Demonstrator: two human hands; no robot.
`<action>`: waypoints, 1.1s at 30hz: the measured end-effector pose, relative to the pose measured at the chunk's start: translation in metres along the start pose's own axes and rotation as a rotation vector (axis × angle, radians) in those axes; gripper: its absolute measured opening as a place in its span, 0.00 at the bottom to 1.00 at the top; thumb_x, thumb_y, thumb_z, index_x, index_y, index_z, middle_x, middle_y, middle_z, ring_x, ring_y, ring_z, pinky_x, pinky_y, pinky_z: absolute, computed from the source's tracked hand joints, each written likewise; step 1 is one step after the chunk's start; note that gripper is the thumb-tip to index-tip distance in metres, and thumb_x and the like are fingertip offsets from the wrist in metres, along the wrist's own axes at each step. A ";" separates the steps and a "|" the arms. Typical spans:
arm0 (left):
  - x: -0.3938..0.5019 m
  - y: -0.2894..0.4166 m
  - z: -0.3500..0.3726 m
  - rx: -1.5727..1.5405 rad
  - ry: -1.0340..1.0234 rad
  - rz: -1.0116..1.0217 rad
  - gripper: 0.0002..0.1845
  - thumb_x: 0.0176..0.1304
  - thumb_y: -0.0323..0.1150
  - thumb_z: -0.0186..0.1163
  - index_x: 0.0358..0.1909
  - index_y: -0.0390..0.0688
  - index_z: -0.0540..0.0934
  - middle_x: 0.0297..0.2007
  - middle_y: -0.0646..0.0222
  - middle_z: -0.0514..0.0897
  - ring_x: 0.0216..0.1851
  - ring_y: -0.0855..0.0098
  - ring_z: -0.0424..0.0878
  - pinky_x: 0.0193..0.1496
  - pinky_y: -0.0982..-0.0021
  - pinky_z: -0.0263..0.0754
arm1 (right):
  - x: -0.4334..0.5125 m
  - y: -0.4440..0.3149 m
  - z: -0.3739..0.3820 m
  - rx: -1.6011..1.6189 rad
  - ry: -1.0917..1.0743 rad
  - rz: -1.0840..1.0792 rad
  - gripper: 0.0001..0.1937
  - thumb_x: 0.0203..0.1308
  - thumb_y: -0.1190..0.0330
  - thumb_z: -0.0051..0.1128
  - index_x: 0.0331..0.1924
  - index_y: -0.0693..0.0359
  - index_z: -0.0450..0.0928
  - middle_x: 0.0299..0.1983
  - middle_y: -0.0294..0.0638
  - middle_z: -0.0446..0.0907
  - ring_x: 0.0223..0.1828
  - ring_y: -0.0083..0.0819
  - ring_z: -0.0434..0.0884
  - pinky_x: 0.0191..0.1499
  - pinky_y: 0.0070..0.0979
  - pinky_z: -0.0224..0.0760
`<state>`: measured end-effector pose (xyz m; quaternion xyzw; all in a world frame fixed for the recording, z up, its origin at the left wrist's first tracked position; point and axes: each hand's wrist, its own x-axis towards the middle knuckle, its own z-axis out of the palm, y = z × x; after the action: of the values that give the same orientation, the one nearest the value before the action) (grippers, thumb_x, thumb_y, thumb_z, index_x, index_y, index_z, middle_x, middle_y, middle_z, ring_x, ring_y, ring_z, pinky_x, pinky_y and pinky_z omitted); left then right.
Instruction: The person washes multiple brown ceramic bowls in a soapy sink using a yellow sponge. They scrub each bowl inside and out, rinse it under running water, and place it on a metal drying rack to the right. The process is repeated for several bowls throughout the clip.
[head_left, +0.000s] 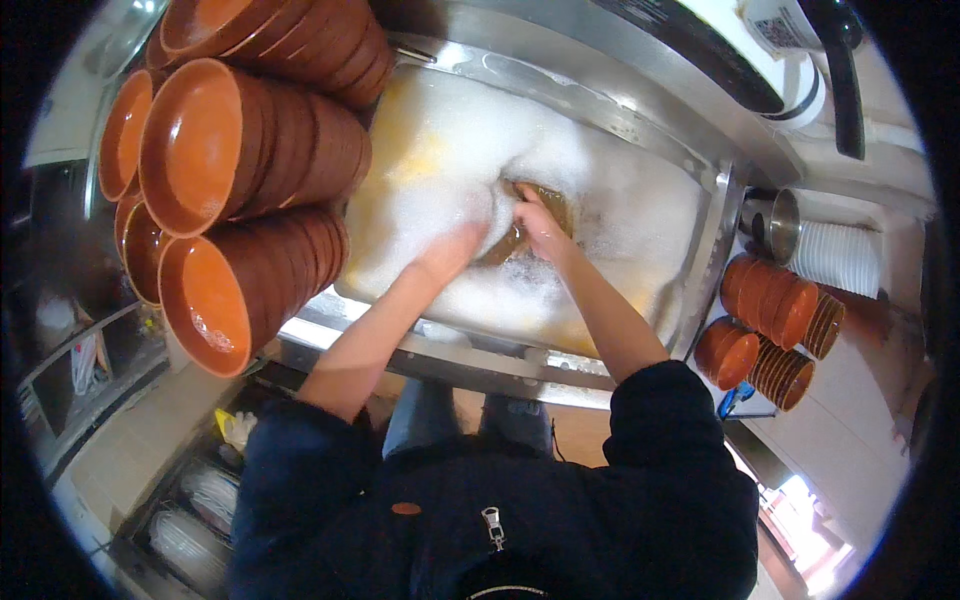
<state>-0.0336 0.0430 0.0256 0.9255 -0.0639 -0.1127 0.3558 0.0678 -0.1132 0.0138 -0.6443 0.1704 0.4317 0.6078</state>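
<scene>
Both forearms reach into a steel sink (592, 109) filled with white suds (442, 135). My left hand (469, 229) is mostly sunk in the foam, its fingers covered. Close beside it, my right hand (541, 229) dips into a gap in the suds, with its fingertips hidden. Around the right hand shows a brown, wet area (556, 204); I cannot tell whether it is murky water or a submerged dish. What either hand holds is not visible.
Tall nested stacks of brown bowls with orange insides (195, 150) lean over the sink's left side. On the right counter are smaller bowl stacks (769, 300), a row of white plates (836, 255) and a metal pot (784, 225). A black handle (849, 97) hangs at the upper right.
</scene>
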 end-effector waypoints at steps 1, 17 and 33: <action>0.014 -0.001 0.014 0.026 -0.149 0.048 0.17 0.59 0.30 0.45 0.49 0.37 0.72 0.43 0.49 0.77 0.45 0.53 0.75 0.52 0.58 0.67 | -0.001 0.005 -0.010 0.266 -0.145 0.059 0.22 0.49 0.69 0.47 0.53 0.61 0.69 0.38 0.39 0.74 0.40 0.30 0.75 0.39 0.32 0.73; 0.050 0.075 0.013 0.205 0.006 0.605 0.29 0.38 0.30 0.61 0.48 0.40 0.69 0.50 0.59 0.69 0.52 0.58 0.67 0.56 0.61 0.61 | -0.036 -0.012 -0.080 0.369 -0.334 0.359 0.17 0.52 0.59 0.48 0.39 0.63 0.75 0.36 0.42 0.79 0.39 0.34 0.79 0.47 0.33 0.71; 0.075 0.016 0.045 -0.606 0.251 -0.312 0.29 0.52 0.38 0.64 0.54 0.38 0.67 0.41 0.61 0.79 0.40 0.69 0.78 0.42 0.69 0.73 | -0.031 0.021 -0.092 0.640 -0.212 0.139 0.22 0.64 0.55 0.43 0.53 0.63 0.68 0.53 0.44 0.72 0.55 0.37 0.71 0.60 0.39 0.61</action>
<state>0.0270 -0.0127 -0.0085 0.7834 0.1587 -0.0648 0.5974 0.0668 -0.2129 0.0138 -0.3592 0.2767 0.4613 0.7627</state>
